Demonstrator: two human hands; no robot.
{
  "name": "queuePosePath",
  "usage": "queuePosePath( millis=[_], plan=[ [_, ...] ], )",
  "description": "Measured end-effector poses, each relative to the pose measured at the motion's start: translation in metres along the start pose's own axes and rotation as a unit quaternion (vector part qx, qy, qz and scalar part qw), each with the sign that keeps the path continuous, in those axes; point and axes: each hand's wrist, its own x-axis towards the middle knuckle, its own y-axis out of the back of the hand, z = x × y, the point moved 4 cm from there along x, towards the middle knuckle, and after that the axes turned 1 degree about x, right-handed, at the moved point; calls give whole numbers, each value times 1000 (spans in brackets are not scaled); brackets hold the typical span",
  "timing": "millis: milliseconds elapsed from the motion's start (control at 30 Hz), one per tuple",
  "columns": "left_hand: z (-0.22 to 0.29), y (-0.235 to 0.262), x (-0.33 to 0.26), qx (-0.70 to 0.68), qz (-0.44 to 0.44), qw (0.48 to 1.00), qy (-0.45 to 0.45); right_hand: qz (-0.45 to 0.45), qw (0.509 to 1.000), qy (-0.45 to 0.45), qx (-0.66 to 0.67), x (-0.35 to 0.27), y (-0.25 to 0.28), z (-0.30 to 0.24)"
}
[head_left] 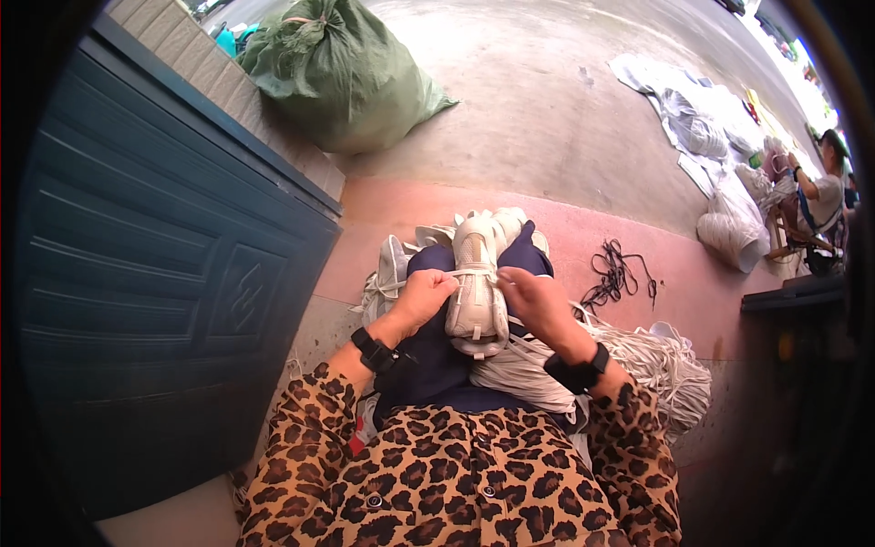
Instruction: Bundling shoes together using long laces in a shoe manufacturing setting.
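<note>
A white sneaker [476, 292] lies on my lap, toe pointing away from me. My left hand [424, 296] grips its left side near the laces. My right hand [533, 299] pinches a white lace at the shoe's right side. Both wrists wear black bands, and my sleeves are leopard print. Under my right forearm lies a bundle of white laces [524, 369] across my dark trousers.
More white sneakers [396, 264] sit by my knees. A heap of white laces [670, 365] lies at my right, dark laces [615, 273] on the pink floor. A teal door [155, 273] stands left, a green sack [342, 77] beyond. A seated person [816, 205] works far right.
</note>
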Motion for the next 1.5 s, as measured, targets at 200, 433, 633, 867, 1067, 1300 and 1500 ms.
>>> queuePosePath(
  millis=[200,433,633,867,1067,1300,1500],
  plan=[
    [-11,9,4,181,132,962,-154,-87,989,104,-66,53,-54,6],
    [1,3,11,269,217,884,-316,-15,999,3,-36,52,-64,20],
    [5,2,15,301,208,876,-314,-26,999,-7,-19,51,-64,23],
    [9,1,18,322,161,884,-299,-13,1000,6,-19,51,-64,27],
    [18,-9,17,411,185,828,-334,-24,999,-18,-16,49,-63,26],
    [19,-7,13,369,232,843,-314,-27,997,-67,20,40,-54,23],
    [16,-9,0,433,142,841,-291,-61,996,-57,21,23,-56,13]
  ],
)
